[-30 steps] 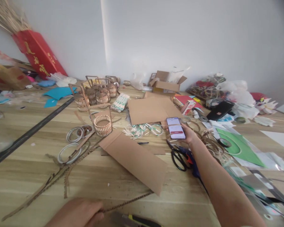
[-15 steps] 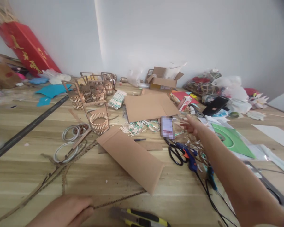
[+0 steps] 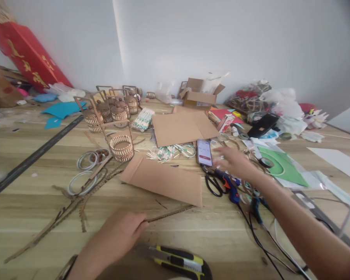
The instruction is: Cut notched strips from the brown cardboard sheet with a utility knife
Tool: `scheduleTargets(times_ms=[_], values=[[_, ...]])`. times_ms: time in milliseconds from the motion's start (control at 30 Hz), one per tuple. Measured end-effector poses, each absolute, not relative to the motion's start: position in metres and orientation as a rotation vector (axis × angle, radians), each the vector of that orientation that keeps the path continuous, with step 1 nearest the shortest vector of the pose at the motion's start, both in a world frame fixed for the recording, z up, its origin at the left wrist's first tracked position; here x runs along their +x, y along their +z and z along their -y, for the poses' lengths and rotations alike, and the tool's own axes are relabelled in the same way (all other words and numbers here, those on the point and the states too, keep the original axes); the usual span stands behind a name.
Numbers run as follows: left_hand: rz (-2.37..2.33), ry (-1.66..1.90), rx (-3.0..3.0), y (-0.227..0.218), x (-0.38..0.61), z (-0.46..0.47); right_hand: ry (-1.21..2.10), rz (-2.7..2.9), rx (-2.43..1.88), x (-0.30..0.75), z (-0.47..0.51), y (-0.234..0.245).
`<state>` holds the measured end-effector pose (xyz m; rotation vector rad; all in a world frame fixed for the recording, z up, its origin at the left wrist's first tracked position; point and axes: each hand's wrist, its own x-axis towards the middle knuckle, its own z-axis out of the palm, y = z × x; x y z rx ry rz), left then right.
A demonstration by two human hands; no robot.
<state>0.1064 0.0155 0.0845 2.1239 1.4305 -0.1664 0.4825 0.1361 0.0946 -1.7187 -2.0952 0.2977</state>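
Note:
My left hand (image 3: 121, 234) rests on the wooden table (image 3: 32, 186) near the front edge, fingers pinched on the end of a thin corrugated cardboard strip (image 3: 170, 213). My right hand (image 3: 236, 162) reaches out over the table with fingers spread and blurred, holding nothing. It hovers just right of a phone (image 3: 204, 152) that lies screen up on the table. Black scissors (image 3: 211, 182) and a blue glue gun (image 3: 230, 186) lie just below that hand. A yellow and black utility knife (image 3: 175, 261) lies beside my left wrist.
A flat cardboard sheet (image 3: 165, 179) lies mid-table, a larger one (image 3: 182, 127) behind it. Small woven baskets (image 3: 121, 146) and metal rings (image 3: 87, 160) stand at the left. An open box (image 3: 200, 98), green paper (image 3: 280, 165), bags and cables crowd the right side.
My right hand set the phone down on the table and let go, now hovering beside it. My left hand slid forward and right along the cardboard strip.

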Motion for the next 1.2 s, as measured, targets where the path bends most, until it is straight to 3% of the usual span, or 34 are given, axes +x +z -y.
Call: scheduleTargets(times_ms=[133,200,400,533,700,867,1200], values=[[-1.419,-0.201,2.118,0.09,0.105,-0.014,0.397,2.714,-1.334,0.431,-0.088,0.063],[-1.411,-0.226,2.106,0.091,0.098,-0.011,0.374,2.882,-1.401,0.415,-0.076,0.055],[-1.434,-0.204,2.086,0.087,0.065,-0.001,0.328,3.025,-1.509,0.416,-0.079,0.059],[-1.367,0.028,2.027,0.087,0.038,0.006,0.208,3.009,-1.528,0.429,-0.079,0.054],[-1.368,0.234,1.903,0.094,0.037,0.001,0.383,2.79,-1.464,0.424,-0.066,0.053],[-1.369,0.441,1.86,0.088,0.101,-0.018,1.157,1.951,-1.237,0.374,-0.042,0.044],[-1.176,0.467,1.793,0.041,0.12,-0.052,1.136,1.508,-1.304,0.354,-0.057,0.006]])
